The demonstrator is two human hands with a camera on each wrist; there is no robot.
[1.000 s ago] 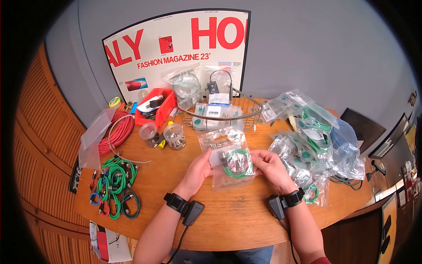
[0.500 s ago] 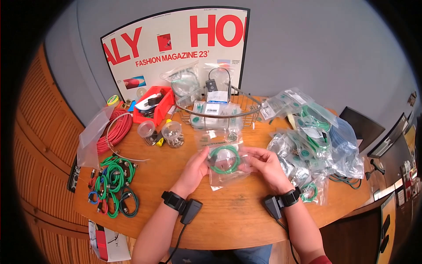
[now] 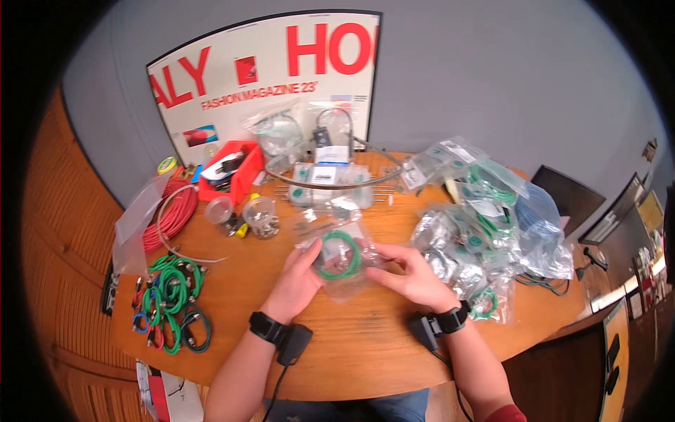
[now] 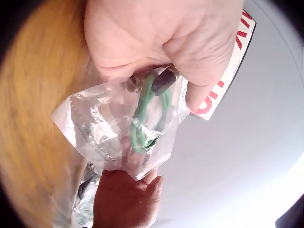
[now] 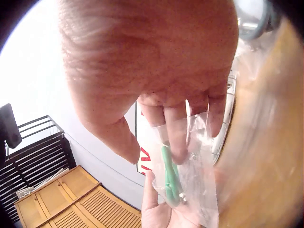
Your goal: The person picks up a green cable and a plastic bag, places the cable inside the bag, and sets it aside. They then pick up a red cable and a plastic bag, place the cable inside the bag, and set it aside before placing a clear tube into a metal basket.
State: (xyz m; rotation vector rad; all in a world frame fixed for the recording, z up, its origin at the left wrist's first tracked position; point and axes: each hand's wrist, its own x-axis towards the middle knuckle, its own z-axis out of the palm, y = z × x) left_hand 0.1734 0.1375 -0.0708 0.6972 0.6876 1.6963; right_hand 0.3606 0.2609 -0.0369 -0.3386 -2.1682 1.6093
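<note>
A clear plastic bag [image 3: 344, 281] with a coiled green cable [image 3: 357, 260] is held above the table. At its left side the left hand [image 3: 293, 285] grips it, thumb on the front; the left wrist view shows the cable's dark connector [image 4: 164, 81] close beneath that hand. The right hand [image 3: 415, 281] is at the bag's right edge. In the right wrist view, the right hand [image 5: 152, 61] has its fingers extended against the bag [image 5: 202, 175], with the thumb standing apart from it.
Green, blue and red cables [image 3: 172, 281] lie left, below a red coil [image 3: 172, 218]. Behind are a red bin [image 3: 242, 179], two clear jars [image 3: 260, 211] and a wire basket [image 3: 337, 186]. Many bagged cables [image 3: 485, 232] are piled right. A framed poster [image 3: 267, 42] leans on the wall.
The head view has shifted, so the scene sits further left. The right thumb and fingers, which pinched the bag's edge a second ago, are now spread apart. The left hand keeps its grip.
</note>
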